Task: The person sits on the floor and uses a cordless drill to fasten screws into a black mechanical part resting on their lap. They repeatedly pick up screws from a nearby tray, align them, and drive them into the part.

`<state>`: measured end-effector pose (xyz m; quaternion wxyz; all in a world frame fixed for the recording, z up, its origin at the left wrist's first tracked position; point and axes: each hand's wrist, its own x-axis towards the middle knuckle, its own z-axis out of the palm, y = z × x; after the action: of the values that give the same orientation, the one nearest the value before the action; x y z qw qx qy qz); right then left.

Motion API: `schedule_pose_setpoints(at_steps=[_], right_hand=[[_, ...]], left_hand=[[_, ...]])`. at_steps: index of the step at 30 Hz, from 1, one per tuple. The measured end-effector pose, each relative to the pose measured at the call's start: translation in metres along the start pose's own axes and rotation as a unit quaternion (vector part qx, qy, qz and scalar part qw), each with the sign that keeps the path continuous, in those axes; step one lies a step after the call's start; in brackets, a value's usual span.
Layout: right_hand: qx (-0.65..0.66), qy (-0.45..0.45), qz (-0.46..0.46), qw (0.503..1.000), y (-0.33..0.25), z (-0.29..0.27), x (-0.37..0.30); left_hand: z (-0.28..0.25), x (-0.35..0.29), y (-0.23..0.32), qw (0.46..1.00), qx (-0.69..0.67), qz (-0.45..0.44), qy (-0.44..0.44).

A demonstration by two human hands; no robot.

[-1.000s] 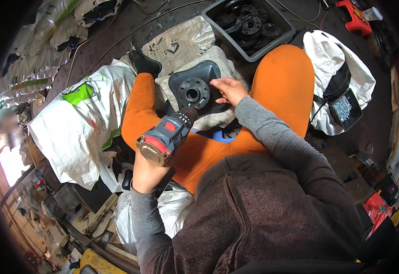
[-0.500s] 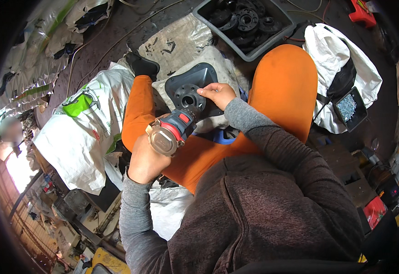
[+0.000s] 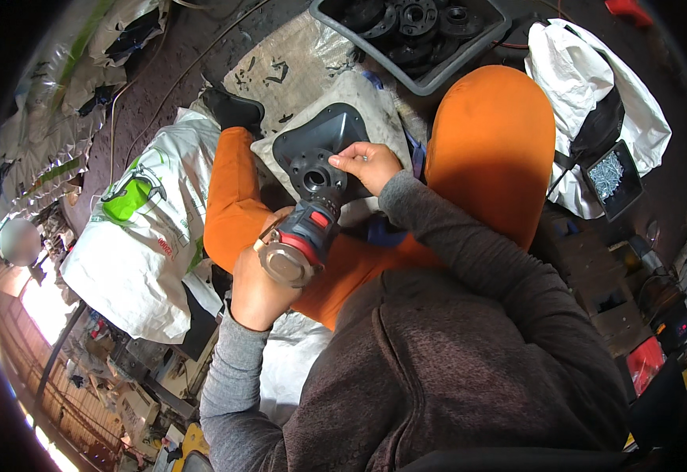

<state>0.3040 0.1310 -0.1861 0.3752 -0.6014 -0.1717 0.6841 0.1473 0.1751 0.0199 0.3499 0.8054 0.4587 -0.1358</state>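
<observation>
Compared with one second earlier, one power drill (image 3: 306, 236) has its chuck (image 3: 325, 201) advanced over one black flange (image 3: 302, 174), centre frame, on one housing (image 3: 336, 124). Left hand (image 3: 258, 289): wrapped around the drill. Right hand (image 3: 372, 167): thumb and forefinger close together at the flange; grip cannot be told. One bin (image 3: 463, 60), top centre: at least three similar flanges (image 3: 416, 33).

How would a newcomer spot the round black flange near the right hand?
Between the orange-trousered legs, find the off-white cloth pad bearing a dark, square, round-cornered piece. On that sits the round black flange with a central hole. Unlike the round black parts in the grey rectangular bin, it has the right hand's fingers at its edge.
</observation>
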Motion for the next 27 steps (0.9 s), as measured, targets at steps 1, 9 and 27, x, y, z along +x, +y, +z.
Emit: schedule_pose_setpoints(at_steps=[1,9,27], right_hand=[[0.001,0.000,-0.002,1.000,0.003,0.000,0.002],[-0.044,-0.010,-0.026,0.999,0.000,-0.003,0.008],[0.220,-0.383,0.007,0.897,-0.028,-0.022,-0.055]], left_hand=[[0.003,0.001,-0.003,1.000,0.002,0.008,0.008],[0.005,-0.013,0.003,0.994,-0.058,-0.090,0.001],[0.035,-0.091,0.013,0.965,-0.162,0.058,0.198]])
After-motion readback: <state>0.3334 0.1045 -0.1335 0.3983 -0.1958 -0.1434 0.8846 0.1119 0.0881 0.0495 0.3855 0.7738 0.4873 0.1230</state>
